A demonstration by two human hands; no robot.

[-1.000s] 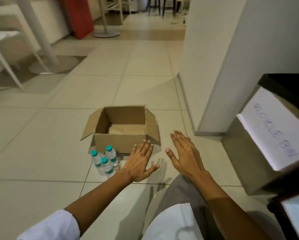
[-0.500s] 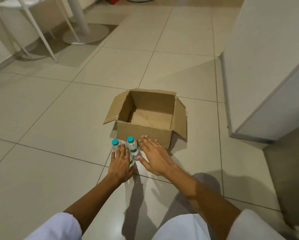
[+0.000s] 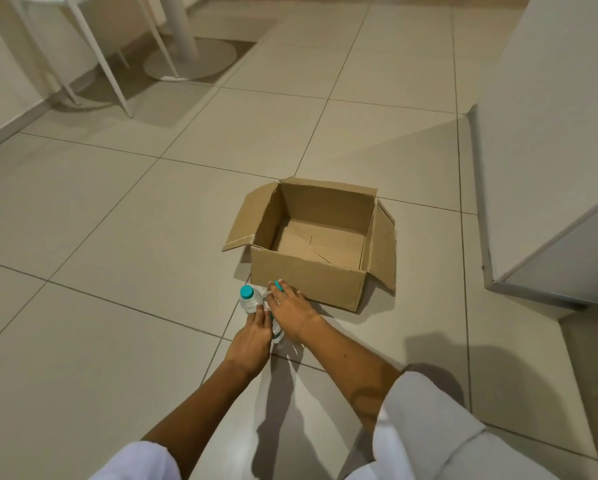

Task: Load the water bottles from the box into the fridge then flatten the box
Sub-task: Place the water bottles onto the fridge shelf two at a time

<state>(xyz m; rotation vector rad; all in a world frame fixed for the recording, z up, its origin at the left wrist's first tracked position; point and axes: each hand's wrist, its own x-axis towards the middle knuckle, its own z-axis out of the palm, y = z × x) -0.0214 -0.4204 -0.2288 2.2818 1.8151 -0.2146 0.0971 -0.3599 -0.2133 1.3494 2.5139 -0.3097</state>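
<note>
Two stages remain, by my reading: carrying the bottles to the fridge and flattening the carton. The cardboard box (image 3: 311,244) sits on the tiled floor (image 3: 124,237) at about 12 o'clock from the hands, its flaps splayed open and its bottom bare, so the emptying looks finished. The pale cabinet face (image 3: 546,140) at 2 o'clock may be the fridge, though I cannot tell. At 10 o'clock, well apart, stand a white table base (image 3: 190,60) and chair legs (image 3: 93,53).

The water bottles (image 3: 250,301) stand upright on the floor just beside the box's near wall, clustered between the hands; teal caps show on two, and a third body shows lower down between the wrists.

The right hand (image 3: 290,315) lies over the cluster from 3 o'clock, fingers curled across a cap, apparently gathering rather than lifting. The left hand (image 3: 252,341) closes in from 7 o'clock, fingertips touching the side of the leftmost bottle. Whether either grip is fully closed I cannot tell.
</note>
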